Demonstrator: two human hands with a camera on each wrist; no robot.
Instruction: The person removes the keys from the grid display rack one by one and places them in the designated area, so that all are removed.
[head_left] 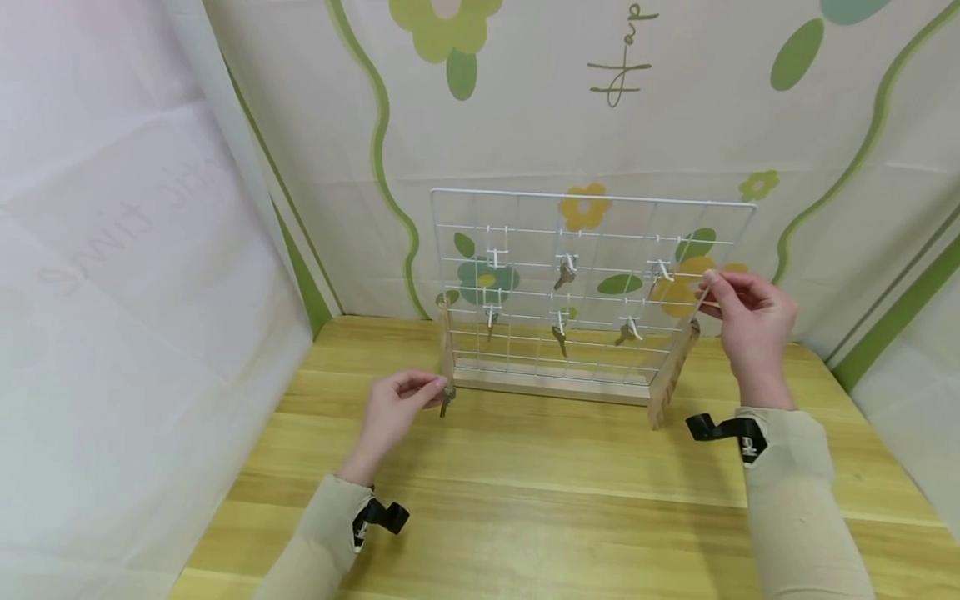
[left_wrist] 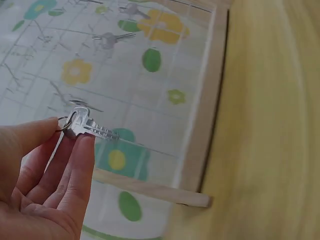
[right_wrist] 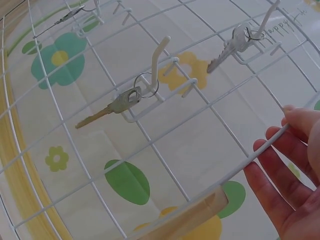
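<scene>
Silver glints at the left hand [head_left: 396, 415]: thumb and fingers pinch the ring [left_wrist: 63, 125] of a key [head_left: 447, 403], its blade pointing down, just by the wooden stand's left foot [head_left: 446, 342]; touching or not, I can't tell. And look up from there! That bare hook [head_left: 495, 259], top left on the white wire grid [head_left: 525, 195], sits above the key and slightly right, the left hand clearly nearer. Across the grid, the right hand [head_left: 753, 325] clasps its right edge.
</scene>
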